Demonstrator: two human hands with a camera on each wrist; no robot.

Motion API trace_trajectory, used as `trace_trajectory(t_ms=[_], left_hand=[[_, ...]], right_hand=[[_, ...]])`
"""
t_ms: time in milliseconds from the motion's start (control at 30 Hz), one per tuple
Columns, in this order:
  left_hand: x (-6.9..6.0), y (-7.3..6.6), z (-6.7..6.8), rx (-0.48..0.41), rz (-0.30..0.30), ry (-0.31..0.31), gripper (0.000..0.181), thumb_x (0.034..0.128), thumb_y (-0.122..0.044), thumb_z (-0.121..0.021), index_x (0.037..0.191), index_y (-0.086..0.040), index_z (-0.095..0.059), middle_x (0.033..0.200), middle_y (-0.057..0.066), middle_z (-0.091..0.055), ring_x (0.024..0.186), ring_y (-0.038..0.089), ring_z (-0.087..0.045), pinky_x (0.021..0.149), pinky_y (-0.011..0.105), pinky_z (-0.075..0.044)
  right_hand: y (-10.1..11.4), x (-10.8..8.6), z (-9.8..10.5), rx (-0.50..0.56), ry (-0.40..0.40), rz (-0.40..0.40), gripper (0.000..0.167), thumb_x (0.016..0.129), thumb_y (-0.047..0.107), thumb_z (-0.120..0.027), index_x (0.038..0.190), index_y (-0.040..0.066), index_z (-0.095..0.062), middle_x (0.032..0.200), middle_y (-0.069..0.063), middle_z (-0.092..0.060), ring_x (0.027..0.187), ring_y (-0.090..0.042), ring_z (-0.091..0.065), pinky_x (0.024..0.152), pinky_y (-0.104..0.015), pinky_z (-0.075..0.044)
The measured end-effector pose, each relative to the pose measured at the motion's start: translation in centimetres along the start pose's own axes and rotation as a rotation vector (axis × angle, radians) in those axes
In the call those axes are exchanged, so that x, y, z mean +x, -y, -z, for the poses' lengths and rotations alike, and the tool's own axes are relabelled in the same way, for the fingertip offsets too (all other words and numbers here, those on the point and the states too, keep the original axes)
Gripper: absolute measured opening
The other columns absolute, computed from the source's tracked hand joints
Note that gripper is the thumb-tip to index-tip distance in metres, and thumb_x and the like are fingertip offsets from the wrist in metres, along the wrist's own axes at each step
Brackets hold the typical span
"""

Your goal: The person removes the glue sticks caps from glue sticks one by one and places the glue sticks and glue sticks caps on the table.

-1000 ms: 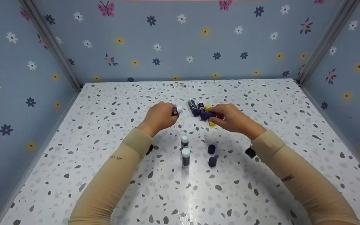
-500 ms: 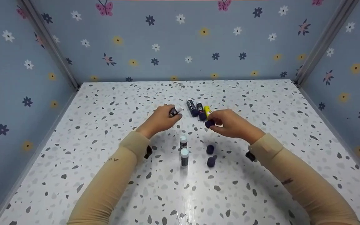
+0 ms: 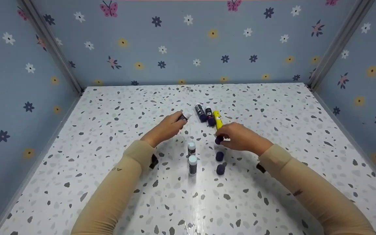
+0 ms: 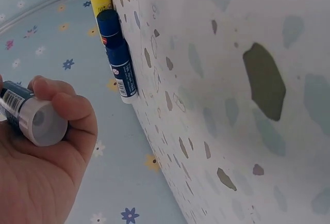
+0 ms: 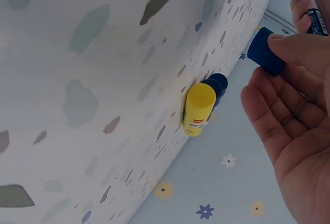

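Head view: brightly lit; vertical glare on counter (image 3: 196,199); soft shadow beside right sleeve (image 3: 308,186). 2 wrist views: dimmer.

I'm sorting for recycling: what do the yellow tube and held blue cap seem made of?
Yellow tube: probably smooth plastic, fairly matte, judging by its even color and rounded body. Blue cap: likely molded plastic with a dull finish, its color uniform.
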State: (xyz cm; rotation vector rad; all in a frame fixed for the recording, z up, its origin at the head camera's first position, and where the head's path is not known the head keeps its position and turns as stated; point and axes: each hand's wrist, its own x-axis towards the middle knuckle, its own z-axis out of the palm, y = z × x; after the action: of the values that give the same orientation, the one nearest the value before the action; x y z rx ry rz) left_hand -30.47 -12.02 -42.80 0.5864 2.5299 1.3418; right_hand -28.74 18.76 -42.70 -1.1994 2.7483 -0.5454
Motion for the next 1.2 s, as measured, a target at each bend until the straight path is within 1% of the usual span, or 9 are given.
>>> trace_trajectory(t_ms=[100, 300, 367, 500, 600, 800, 967, 1100, 1200], left_hand=[[-0.1, 0.1, 0.0, -0.037, 0.003, 0.006, 0.024, 0.1121, -0.033, -0.04, 0.106, -0.012, -0.05, 0.098, 0.013, -0.055, 0.079, 0.02, -0.046, 0.075, 0.037, -0.04], [-0.3, 0.3, -0.1, -0.042, -0.016, -0.008, 0.023, 0.1127, -0.033, -0.045, 0.109, -0.012, -0.05, 0.107, 0.023, -0.058, 0.082, 0.021, -0.052, 0.076, 0.037, -0.044], [-0.3, 0.4, -0.2, -0.036, -0.025, -0.013, 0.022, 0.113, -0.033, -0.047, 0.11, -0.011, -0.05, 0.105, 0.022, -0.059, 0.082, 0.021, -0.053, 0.076, 0.036, -0.045], [-0.4, 0.6, -0.3, -0.018, -0.044, -0.021, 0.021, 0.1135, -0.031, -0.05, 0.111, -0.011, -0.051, 0.098, 0.013, -0.061, 0.082, 0.021, -0.055, 0.075, 0.036, -0.046], [-0.4, 0.6, -0.3, -0.001, -0.064, -0.028, 0.021, 0.1134, -0.031, -0.052, 0.113, -0.01, -0.053, 0.097, 0.008, -0.061, 0.084, 0.021, -0.057, 0.076, 0.036, -0.048], [-0.4, 0.8, -0.4, 0.045, -0.104, -0.036, 0.022, 0.113, -0.03, -0.055, 0.115, -0.008, -0.057, 0.104, 0.009, -0.063, 0.093, 0.021, -0.06, 0.084, 0.038, -0.05], [-0.3, 0.7, -0.4, 0.05, -0.125, -0.024, 0.022, 0.1118, -0.027, -0.06, 0.119, -0.007, -0.065, 0.111, 0.011, -0.068, 0.099, 0.023, -0.065, 0.088, 0.039, -0.055], [-0.3, 0.6, -0.4, 0.052, -0.126, -0.015, 0.027, 0.1107, -0.028, -0.063, 0.126, -0.006, -0.068, 0.113, 0.012, -0.069, 0.098, 0.023, -0.066, 0.085, 0.037, -0.055], [-0.2, 0.5, -0.5, 0.056, -0.137, -0.014, 0.028, 0.1094, -0.028, -0.066, 0.127, -0.005, -0.069, 0.112, 0.012, -0.07, 0.096, 0.022, -0.065, 0.082, 0.035, -0.054]], right_hand=[[0.0, 0.0, -0.4, -0.007, 0.017, 0.011, 0.021, 0.096, 0.002, -0.079, 0.116, 0.001, -0.079, 0.107, -0.013, -0.08, 0.097, -0.028, -0.076, 0.09, -0.046, -0.063], [-0.2, -0.1, -1.1, -0.006, 0.074, -0.021, 0.024, 0.095, 0.003, -0.08, 0.119, 0.003, -0.08, 0.107, -0.012, -0.079, 0.097, -0.027, -0.075, 0.092, -0.045, -0.063], [-0.2, -0.1, -1.3, -0.011, 0.086, -0.034, 0.025, 0.095, 0.003, -0.08, 0.12, 0.003, -0.08, 0.108, -0.012, -0.079, 0.098, -0.027, -0.075, 0.093, -0.045, -0.063], [-0.3, -0.1, -1.5, -0.023, 0.094, -0.053, 0.026, 0.095, 0.003, -0.079, 0.12, 0.004, -0.08, 0.107, -0.01, -0.078, 0.098, -0.026, -0.074, 0.093, -0.045, -0.063], [-0.5, -0.1, -1.7, -0.021, 0.093, -0.061, 0.025, 0.095, 0.003, -0.079, 0.12, 0.005, -0.08, 0.105, -0.009, -0.078, 0.096, -0.025, -0.073, 0.092, -0.044, -0.063], [-0.6, 0.0, -1.8, 0.001, 0.093, -0.068, 0.025, 0.095, 0.003, -0.079, 0.12, 0.005, -0.08, 0.106, -0.01, -0.078, 0.097, -0.025, -0.074, 0.093, -0.044, -0.063], [-0.6, 0.2, -1.8, 0.017, 0.093, -0.063, 0.025, 0.095, 0.001, -0.078, 0.119, 0.004, -0.08, 0.106, -0.011, -0.079, 0.097, -0.025, -0.074, 0.094, -0.045, -0.062], [-0.5, 0.3, -1.7, 0.018, 0.092, -0.052, 0.023, 0.095, 0.0, -0.078, 0.118, 0.003, -0.08, 0.104, -0.011, -0.078, 0.095, -0.025, -0.073, 0.092, -0.045, -0.062], [-0.5, 0.3, -1.5, 0.017, 0.101, -0.065, 0.025, 0.095, 0.001, -0.078, 0.119, 0.003, -0.08, 0.105, -0.011, -0.079, 0.096, -0.025, -0.073, 0.093, -0.045, -0.062]])
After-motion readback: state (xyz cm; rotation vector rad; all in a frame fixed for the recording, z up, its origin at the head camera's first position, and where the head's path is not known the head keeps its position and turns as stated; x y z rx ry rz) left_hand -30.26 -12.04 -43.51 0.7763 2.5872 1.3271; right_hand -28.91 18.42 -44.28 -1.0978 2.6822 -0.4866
